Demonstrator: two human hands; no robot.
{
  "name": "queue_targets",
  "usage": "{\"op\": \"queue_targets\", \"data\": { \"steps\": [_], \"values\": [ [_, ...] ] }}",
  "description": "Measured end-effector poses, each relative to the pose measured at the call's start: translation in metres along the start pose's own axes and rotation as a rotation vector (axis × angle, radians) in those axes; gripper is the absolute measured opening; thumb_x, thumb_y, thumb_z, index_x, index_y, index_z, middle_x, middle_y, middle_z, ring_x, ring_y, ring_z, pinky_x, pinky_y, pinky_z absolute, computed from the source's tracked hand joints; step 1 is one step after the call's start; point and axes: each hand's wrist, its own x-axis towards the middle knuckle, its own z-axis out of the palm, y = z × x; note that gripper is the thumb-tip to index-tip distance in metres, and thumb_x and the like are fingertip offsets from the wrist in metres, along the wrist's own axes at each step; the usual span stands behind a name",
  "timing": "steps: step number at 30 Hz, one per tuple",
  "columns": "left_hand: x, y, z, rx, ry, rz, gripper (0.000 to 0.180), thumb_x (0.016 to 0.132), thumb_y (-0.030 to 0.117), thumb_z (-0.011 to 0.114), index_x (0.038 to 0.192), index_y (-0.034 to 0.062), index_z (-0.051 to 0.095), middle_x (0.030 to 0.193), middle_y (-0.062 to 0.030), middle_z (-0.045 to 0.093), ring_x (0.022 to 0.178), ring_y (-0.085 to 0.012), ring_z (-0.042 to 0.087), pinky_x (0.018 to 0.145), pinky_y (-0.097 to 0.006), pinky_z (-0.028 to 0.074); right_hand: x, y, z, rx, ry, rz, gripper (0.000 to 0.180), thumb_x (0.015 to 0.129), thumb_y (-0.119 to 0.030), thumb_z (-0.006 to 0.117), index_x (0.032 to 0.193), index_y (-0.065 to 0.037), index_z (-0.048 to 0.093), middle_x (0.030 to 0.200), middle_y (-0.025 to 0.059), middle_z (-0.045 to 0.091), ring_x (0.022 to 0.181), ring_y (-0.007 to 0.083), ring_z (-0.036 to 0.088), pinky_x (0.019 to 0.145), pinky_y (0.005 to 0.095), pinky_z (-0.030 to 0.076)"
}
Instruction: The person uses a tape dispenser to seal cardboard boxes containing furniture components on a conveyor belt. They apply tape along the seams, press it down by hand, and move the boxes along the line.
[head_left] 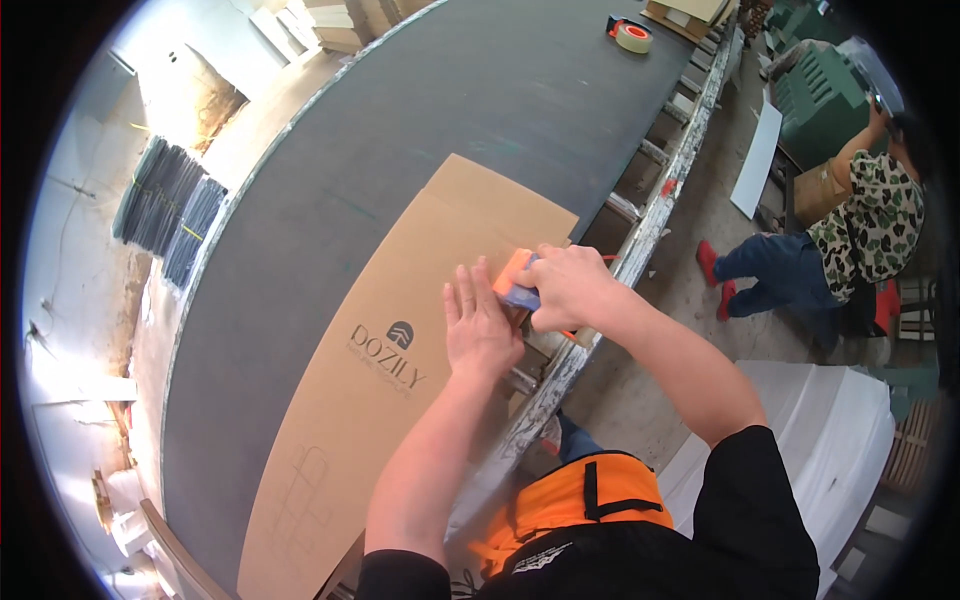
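Lying flat on a dark grey workbench (400, 130), cardboard sheet (400, 360) under flat, unclenched left hand (480, 325); right hand (565, 290) grasps orange-blue tool (515, 280), probably tape dispenser; concrete floor (690, 230) w/ another person (850, 240) nearby.

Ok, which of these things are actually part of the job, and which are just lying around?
In use:
flat cardboard box
orange tape dispenser
left hand, pressing the box
right hand, gripping the dispenser

Lying about:
spare tape roll
dark bundled sheets
white stack

Orange-and-blue tool (516, 281) mostly covered by right hand (570, 288), flat cardboard sheet (400, 380) running off the belt's near edge, stacked dark sheets (170, 210) too blurred to identify
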Motion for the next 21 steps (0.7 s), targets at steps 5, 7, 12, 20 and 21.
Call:
{"op": "queue_targets", "data": {
  "steps": [5,7,12,20,21],
  "values": [
    [-0.008,0.0,0.004,0.085,-0.052,0.018,0.09,0.094,0.04,0.05,0.155,-0.0011,-0.001,0.162,-0.017,0.019,0.151,-0.037,0.013,0.123,-0.05,0.005,-0.015,-0.005,0.01,0.001,-0.018,0.024,0.045,0.065,-0.022,0.064,0.11,-0.018,0.069,0.105,0.0157,0.064,0.095,0.0331,0.068,0.081,0.043,0.055],
    [-0.004,0.0,0.0,-0.022,-0.043,-0.01,0.093,0.081,0.022,0.062,0.156,0.0019,0.01,0.162,-0.0063,0.022,0.151,-0.0334,0.013,0.123,-0.049,0.005,-0.016,-0.002,0.009,0.012,0.039,0.031,0.043,0.064,-0.023,0.065,0.107,-0.017,0.069,0.104,0.0156,0.064,0.094,0.0337,0.068,0.08,0.0438,0.055],
    [0.003,0.007,-0.014,0.14,-0.098,0.082,0.078,0.092,0.037,0.053,0.158,0.02,0.015,0.163,-0.0067,0.021,0.15,-0.0422,0.013,0.121,-0.055,0.006,-0.041,0.025,0.011,-0.021,0.034,0.033,0.058,0.059,-0.026,0.07,0.117,-0.024,0.071,0.104,0.0116,0.061,0.087,0.0323,0.068,0.077,0.0435,0.055],
    [-0.006,0.003,-0.006,0.17,-0.06,0.16,0.072,0.088,0.031,0.055,0.154,0.039,0.027,0.164,-0.007,0.02,0.147,-0.0507,0.011,0.118,-0.064,0.007,-0.105,0.021,0.028,0.024,0.087,0.048,0.06,0.059,-0.022,0.066,0.119,-0.023,0.071,0.109,0.0149,0.059,0.08,0.0326,0.069,0.074,0.0429,0.055],
    [-0.007,0.004,-0.007,0.165,-0.065,0.163,0.071,0.088,0.029,0.056,0.153,0.0405,0.029,0.164,-0.0087,0.019,0.146,-0.0528,0.01,0.117,-0.066,0.007,-0.111,0.026,0.036,0.008,0.137,0.048,0.06,0.054,-0.023,0.073,0.114,-0.025,0.073,0.105,0.0111,0.06,0.079,0.0314,0.068,0.071,0.0423,0.056]
  ]
}}
